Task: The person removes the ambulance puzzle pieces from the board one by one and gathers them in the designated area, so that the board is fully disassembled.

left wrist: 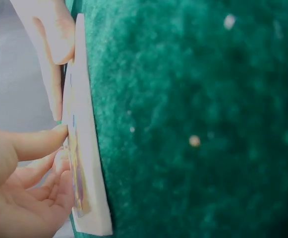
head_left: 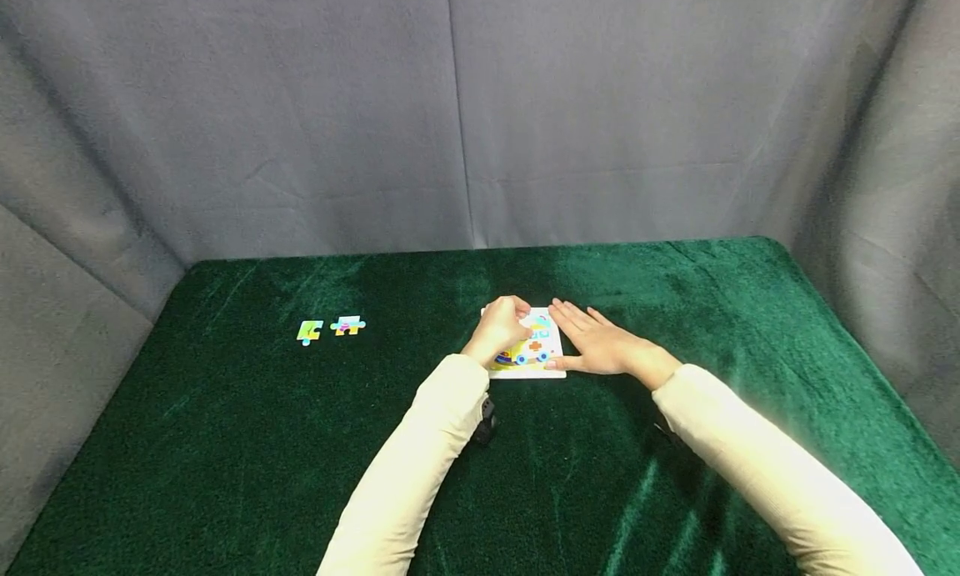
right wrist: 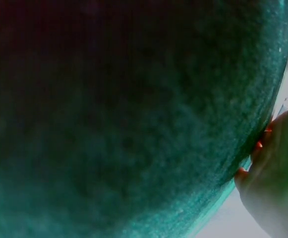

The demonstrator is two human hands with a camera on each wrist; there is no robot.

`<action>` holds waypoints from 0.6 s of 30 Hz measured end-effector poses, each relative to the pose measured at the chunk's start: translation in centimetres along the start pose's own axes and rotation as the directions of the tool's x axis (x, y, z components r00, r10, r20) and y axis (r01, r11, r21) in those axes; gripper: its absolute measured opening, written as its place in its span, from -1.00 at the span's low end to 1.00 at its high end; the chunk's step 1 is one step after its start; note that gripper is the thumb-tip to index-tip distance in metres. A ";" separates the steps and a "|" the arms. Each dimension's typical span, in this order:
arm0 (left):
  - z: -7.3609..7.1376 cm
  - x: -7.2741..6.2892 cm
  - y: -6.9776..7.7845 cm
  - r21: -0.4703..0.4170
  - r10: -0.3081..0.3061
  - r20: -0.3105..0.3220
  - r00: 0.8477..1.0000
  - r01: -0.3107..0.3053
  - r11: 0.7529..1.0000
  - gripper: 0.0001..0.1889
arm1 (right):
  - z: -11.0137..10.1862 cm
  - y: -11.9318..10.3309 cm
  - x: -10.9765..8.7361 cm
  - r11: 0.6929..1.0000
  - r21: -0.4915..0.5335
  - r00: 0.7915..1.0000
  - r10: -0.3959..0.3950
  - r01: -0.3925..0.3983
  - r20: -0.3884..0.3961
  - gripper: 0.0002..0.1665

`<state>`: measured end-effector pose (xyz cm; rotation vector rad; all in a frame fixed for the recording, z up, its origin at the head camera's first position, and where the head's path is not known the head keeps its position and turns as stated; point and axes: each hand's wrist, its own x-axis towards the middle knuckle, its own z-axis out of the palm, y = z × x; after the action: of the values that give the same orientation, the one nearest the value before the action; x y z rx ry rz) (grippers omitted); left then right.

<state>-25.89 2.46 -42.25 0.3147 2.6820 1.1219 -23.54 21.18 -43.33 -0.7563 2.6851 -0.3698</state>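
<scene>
A white-bordered puzzle board (head_left: 527, 374) with a bright vehicle picture lies flat on the green cloth. My left hand (head_left: 501, 326) bends over its left part, thumb and fingertips down at the picture. In the left wrist view the thumb and curled fingers of that left hand (left wrist: 27, 183) meet the board's face (left wrist: 91, 163); I cannot tell whether they pinch a piece. From the other side, my right hand (head_left: 603, 344) lies with fingers extended along the board's right edge, thumb near the lower right corner. Part of the picture is hidden under the left hand.
Two loose jigsaw pieces lie at the left of the table: a green and yellow piece (head_left: 309, 332) and, beside it, a multicoloured piece (head_left: 348, 325). Green velvety cloth (head_left: 225, 443) covers the table. Grey curtains (head_left: 337, 117) hang behind and at both sides.
</scene>
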 end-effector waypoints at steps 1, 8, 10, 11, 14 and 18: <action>-0.1 0.0 0.0 0.009 -0.004 -0.003 1.000 0.004 1.000 -0.65 | 0.0 0.1 0.0 1.000 0.012 1.000 -0.008 0.008 -0.002 0.13; -0.3 0.0 -0.1 0.054 0.024 -0.016 1.000 -0.023 0.998 -0.69 | -0.1 0.0 -0.1 0.999 0.032 1.000 -0.018 0.018 -0.006 0.16; -0.3 -0.1 0.0 0.060 0.023 -0.020 1.000 -0.022 0.998 -0.70 | -0.1 0.0 0.0 1.000 0.011 1.000 -0.002 0.002 -0.002 0.10; -0.3 -0.1 0.0 0.061 0.019 -0.023 1.000 -0.018 0.998 -0.70 | 0.0 0.0 0.1 1.000 0.003 1.000 0.002 -0.002 -0.002 0.08; -0.2 -0.2 0.1 0.062 0.006 -0.036 0.999 -0.003 0.998 -0.70 | 0.1 0.0 0.2 0.999 -0.031 1.000 0.011 -0.011 0.000 0.03; -0.1 -0.3 0.1 0.057 -0.004 -0.045 0.999 0.007 0.998 -0.69 | 0.1 -0.1 0.1 0.999 -0.041 1.000 0.011 -0.010 0.002 0.03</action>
<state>-25.64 2.39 -42.03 0.2950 2.7563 1.0650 -23.55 20.99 -43.37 -0.7536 2.7013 -0.3118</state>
